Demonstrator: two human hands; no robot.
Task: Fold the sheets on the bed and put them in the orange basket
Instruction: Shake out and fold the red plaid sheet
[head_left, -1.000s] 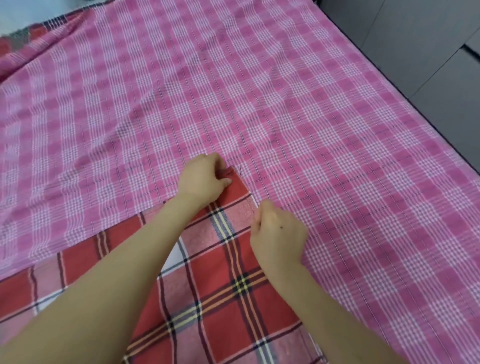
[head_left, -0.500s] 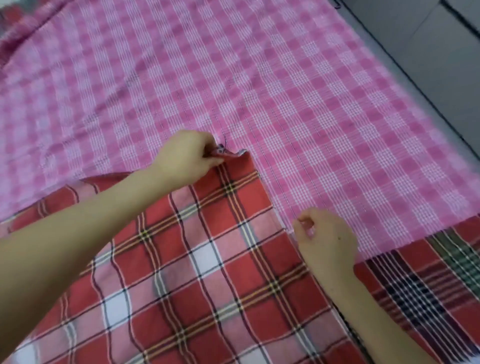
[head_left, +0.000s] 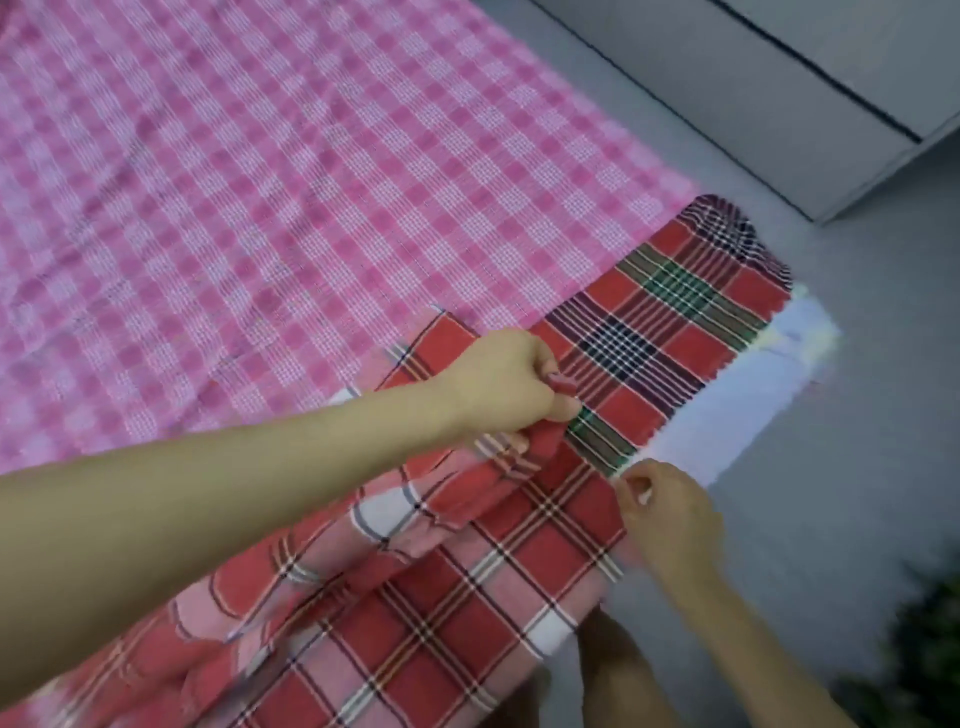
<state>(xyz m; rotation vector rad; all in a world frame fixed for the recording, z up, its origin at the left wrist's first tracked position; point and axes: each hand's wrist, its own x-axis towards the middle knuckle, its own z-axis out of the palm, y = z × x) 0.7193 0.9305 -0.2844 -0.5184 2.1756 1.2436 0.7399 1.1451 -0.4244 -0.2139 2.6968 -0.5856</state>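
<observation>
A red plaid sheet (head_left: 519, 561) lies bunched along the near edge of the bed, over a pink checked sheet (head_left: 270, 197) that covers most of the bed. My left hand (head_left: 509, 384) grips a corner of the red plaid sheet and holds it above a darker red, green and navy plaid cloth (head_left: 665, 312) at the bed's right corner. My right hand (head_left: 670, 519) pinches the red sheet's right edge just below and to the right of the left hand. No orange basket is in view.
A white mattress corner (head_left: 748, 415) shows under the dark plaid cloth. Grey floor (head_left: 857, 467) runs along the bed's right side, with grey cabinet fronts (head_left: 779, 93) beyond. Something dark green (head_left: 930, 660) sits at the lower right. A knee (head_left: 613, 670) shows below the sheet.
My left hand has carried the red sheet's corner rightward toward the bed's right edge, bunching the fabric. My right hand stayed pinched on the edge. The view swung right, showing the floor.
</observation>
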